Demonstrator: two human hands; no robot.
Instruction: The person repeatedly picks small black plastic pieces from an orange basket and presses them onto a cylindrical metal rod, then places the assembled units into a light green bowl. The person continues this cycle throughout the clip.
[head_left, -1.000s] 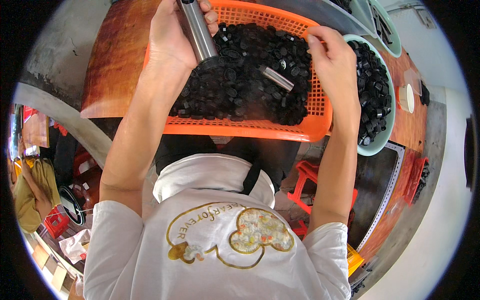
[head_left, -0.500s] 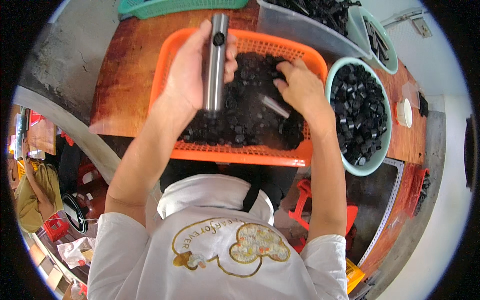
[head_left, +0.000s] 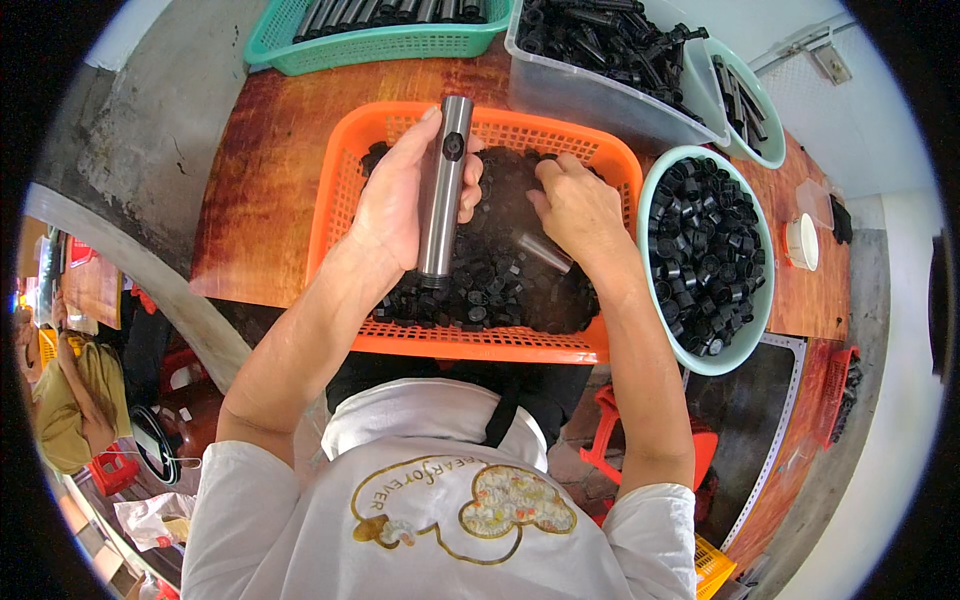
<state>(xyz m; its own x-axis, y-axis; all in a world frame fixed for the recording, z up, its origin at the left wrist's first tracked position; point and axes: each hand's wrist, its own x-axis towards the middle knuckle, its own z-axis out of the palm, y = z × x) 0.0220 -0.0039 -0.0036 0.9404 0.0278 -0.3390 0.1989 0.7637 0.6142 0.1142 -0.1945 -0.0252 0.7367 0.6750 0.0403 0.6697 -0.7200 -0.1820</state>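
My left hand [head_left: 395,205] is wrapped round a silver metal tube [head_left: 438,215], held upright over the orange basket. A round black button sits near the tube's top, and its lower end is black and narrower. Beneath it, the orange basket [head_left: 470,347] holds many small black plastic pieces [head_left: 480,295]. My right hand [head_left: 580,210] reaches into the basket's right part, fingers curled and thumb close to the forefinger among the pieces. Whatever is between those fingertips is hidden. A short silver cylinder [head_left: 545,250] lies on the pieces below that hand.
To the right stands a pale green bowl of black caps [head_left: 765,270]. Behind are a clear bin [head_left: 600,100] of black parts, a green basket [head_left: 380,55] of metal tubes and another bowl [head_left: 775,150]. A white cup [head_left: 802,242] is far right; another person [head_left: 85,400] is far left.
The view has shifted, so the table and baskets appear lower. Relative to the basket, my right hand has moved slightly left, its fingers drawing closer together. My left hand still grips the tube.
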